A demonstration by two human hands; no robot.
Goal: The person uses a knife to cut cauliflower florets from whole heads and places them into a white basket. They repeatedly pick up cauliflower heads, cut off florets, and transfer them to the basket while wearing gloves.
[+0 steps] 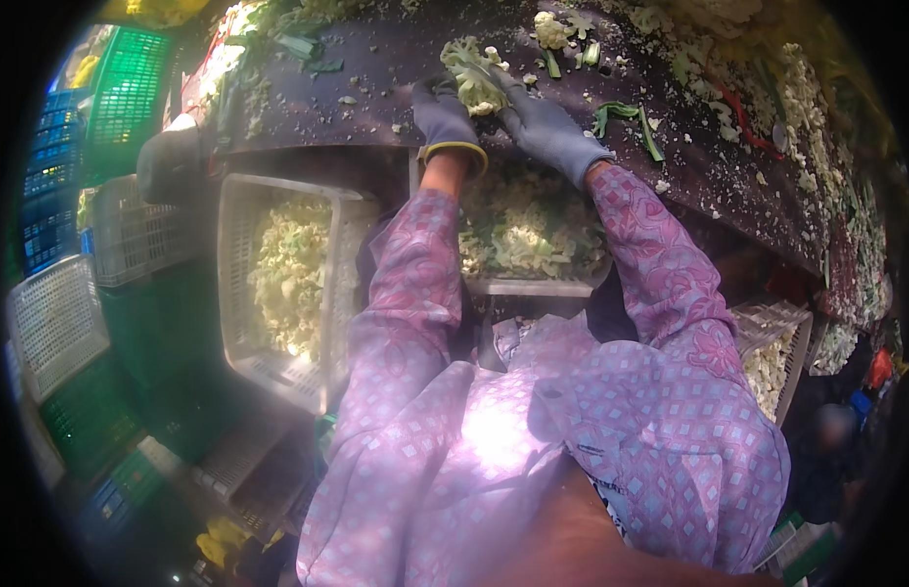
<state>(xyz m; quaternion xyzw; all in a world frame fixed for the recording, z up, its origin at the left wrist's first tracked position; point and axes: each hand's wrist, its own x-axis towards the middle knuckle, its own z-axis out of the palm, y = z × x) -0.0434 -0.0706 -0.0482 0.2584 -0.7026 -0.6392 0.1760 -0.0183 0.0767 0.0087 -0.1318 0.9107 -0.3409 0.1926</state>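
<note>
In grey work gloves, both my hands meet at a pale cauliflower piece (pixel 475 79) above the dark tabletop (pixel 366 95). My left hand (pixel 445 114) grips it from the left, and a yellow band circles that wrist. From the right, my right hand (pixel 548 130) closes on the same piece, fingers along its side. Whether a blade is hidden among the fingers, I cannot tell. Under the table edge, between my forearms, sits a crate (pixel 528 287) of cauliflower florets (pixel 528 238).
A white plastic crate (pixel 231 293) of florets stands at my left, another crate (pixel 796 359) at my right. Leaf trimmings (pixel 630 121) and a small cauliflower piece (pixel 550 31) lie on the table. Cauliflower debris (pixel 807 139) lines its right side. Green crates (pixel 128 88) and blue crates (pixel 54 169) are stacked far left.
</note>
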